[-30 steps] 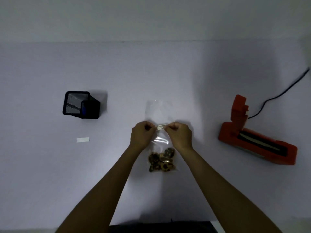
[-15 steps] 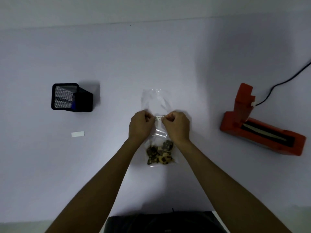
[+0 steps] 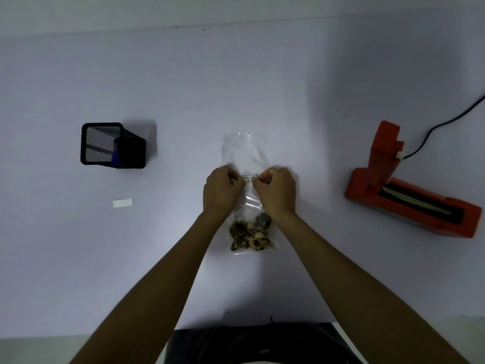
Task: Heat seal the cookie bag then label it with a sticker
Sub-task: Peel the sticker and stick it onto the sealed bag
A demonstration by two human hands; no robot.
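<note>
While both your hands pinch the ends of the sticker (image 3: 249, 177), you are in the labelling step, not the sealing one: your left hand (image 3: 222, 191) has its fingers curled shut on the sticker's left end, and your right hand (image 3: 276, 191) is curled shut on its right end, so each grip is pressed together on that small strip, stretched flat between them. The strip lies across the bag (image 3: 246, 195) about midway along its length, though whether it already sticks to the plastic I cannot tell. The bag lies flat on the surface (image 3: 315, 88) in front of you, cookies (image 3: 250, 232) bunched at the end nearest you, the empty clear end reaching away from you. Whether a seal line has been made cannot be seen in the clear film; I judge it likely done, since the sealer (image 3: 409, 195) sits well apart to your right with its lid up and its cord (image 3: 446, 122) trailing off. Next, I would say, lower the strip square to the bag and press it down from the middle outward, then let go. The sticker carries tiny print, too small to read. To your left lie a white strip (image 3: 122, 203), perhaps the backing, and a mesh holder (image 3: 111, 145), with no brand readable on either.
</note>
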